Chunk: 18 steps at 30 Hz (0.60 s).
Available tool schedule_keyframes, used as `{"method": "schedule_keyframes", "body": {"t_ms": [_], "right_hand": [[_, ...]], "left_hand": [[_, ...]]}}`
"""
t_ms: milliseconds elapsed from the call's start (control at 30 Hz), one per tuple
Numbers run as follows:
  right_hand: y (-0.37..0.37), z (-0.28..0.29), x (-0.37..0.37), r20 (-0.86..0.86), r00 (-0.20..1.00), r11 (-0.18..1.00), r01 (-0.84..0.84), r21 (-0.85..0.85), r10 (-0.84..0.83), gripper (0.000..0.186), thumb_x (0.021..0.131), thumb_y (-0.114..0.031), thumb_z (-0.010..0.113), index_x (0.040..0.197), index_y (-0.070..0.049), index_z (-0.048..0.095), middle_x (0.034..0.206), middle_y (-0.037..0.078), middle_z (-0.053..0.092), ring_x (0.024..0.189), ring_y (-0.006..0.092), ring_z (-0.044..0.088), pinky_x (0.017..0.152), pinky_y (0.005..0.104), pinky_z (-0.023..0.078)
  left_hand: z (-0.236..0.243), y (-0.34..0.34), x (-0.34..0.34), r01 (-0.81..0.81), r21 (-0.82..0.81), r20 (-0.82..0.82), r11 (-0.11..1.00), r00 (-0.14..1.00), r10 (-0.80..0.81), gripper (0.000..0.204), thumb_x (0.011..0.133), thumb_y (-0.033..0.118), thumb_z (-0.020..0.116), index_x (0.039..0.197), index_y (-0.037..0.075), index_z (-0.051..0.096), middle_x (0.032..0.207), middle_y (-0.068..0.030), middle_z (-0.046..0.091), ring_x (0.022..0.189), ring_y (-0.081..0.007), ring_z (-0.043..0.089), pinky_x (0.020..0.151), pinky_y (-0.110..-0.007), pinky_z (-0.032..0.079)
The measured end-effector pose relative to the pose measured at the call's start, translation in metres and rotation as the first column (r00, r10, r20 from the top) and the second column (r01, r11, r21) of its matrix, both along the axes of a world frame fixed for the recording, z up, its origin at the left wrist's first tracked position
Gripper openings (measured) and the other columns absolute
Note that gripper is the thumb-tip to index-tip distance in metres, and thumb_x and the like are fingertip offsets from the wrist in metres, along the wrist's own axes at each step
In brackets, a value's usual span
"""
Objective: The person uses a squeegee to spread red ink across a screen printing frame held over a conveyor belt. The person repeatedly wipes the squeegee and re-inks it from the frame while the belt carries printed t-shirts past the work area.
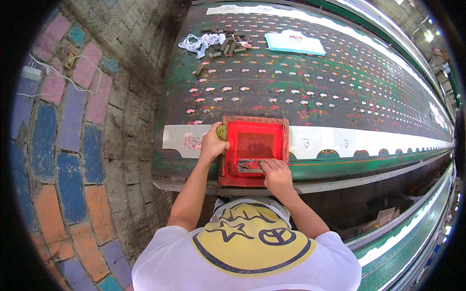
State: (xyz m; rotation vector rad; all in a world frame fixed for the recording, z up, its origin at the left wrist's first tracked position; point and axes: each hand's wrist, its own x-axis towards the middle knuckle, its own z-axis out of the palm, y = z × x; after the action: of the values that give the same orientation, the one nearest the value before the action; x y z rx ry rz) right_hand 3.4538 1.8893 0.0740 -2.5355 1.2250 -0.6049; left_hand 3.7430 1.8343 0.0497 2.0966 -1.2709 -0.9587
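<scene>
Printing table [315, 167]: long, green and dark, running off to the right. White strip [323, 140]: laid along the table's near side, long axis left to right. Frame [255, 120]: wooden, red inside, nearly square, lying across the strip at the table's near edge, its sides running near to far. Right hand [277, 177]: fingers closed on the right end of a squeegee [248, 166]. Left hand [213, 142]: gripping the frame's left rim, toward the far corner. Squeegee: dark, narrow, within the frame's near half, long axis left to right.
</scene>
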Motion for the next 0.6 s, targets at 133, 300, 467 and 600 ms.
{"method": "schedule_keyframes", "body": {"t_ms": [133,300,467,600], "right_hand": [[0.02,0.008,-0.006,-0.012,1.0,1.0,0.001,-0.015,-0.001,0.034,0.074,-0.005,0.07,0.107,-0.004,0.072,0.116,0.011,0.076,0.108,0.0292,0.071,0.093,0.0449,0.055],[0.012,-0.007,0.002,-0.005,1.0,0.993,-0.009,-0.115,0.008,0.034,0.073,-0.005,0.07,0.107,-0.004,0.071,0.114,0.011,0.075,0.107,0.0293,0.07,0.092,0.0445,0.055],[-0.057,-0.019,0.019,-0.011,1.0,0.982,0.026,-0.185,-0.028,0.028,0.076,-0.006,0.071,0.104,-0.004,0.073,0.108,0.012,0.075,0.104,0.0303,0.071,0.09,0.0462,0.056],[-0.107,0.002,0.029,-0.069,0.998,1.0,0.009,0.002,-0.008,0.016,0.082,-0.009,0.074,0.098,-0.007,0.075,0.1,0.012,0.076,0.097,0.0322,0.072,0.087,0.046,0.057]], "left_hand": [[0.006,0.0,-0.003,0.003,0.009,-0.009,1.0,1.0,-0.003,0.094,0.06,0.018,0.083,0.151,0.017,0.057,0.112,-0.0261,0.078,0.109,-0.0417,0.075,0.095,-0.048,0.06],[-0.001,0.0,-0.002,0.013,0.007,0.008,1.0,1.0,-0.013,0.094,0.062,0.018,0.082,0.152,0.017,0.056,0.109,-0.0264,0.078,0.107,-0.044,0.075,0.095,-0.049,0.059],[0.009,-0.002,-0.004,0.038,0.05,-0.016,0.998,0.999,-0.037,0.095,0.065,0.02,0.082,0.155,0.018,0.052,0.107,-0.0269,0.078,0.107,-0.0445,0.075,0.094,-0.049,0.06],[0.004,0.0,0.001,0.072,0.02,0.012,0.997,0.997,-0.072,0.096,0.067,0.021,0.084,0.157,0.018,0.05,0.106,-0.0291,0.078,0.107,-0.0464,0.075,0.094,-0.051,0.059]]}}
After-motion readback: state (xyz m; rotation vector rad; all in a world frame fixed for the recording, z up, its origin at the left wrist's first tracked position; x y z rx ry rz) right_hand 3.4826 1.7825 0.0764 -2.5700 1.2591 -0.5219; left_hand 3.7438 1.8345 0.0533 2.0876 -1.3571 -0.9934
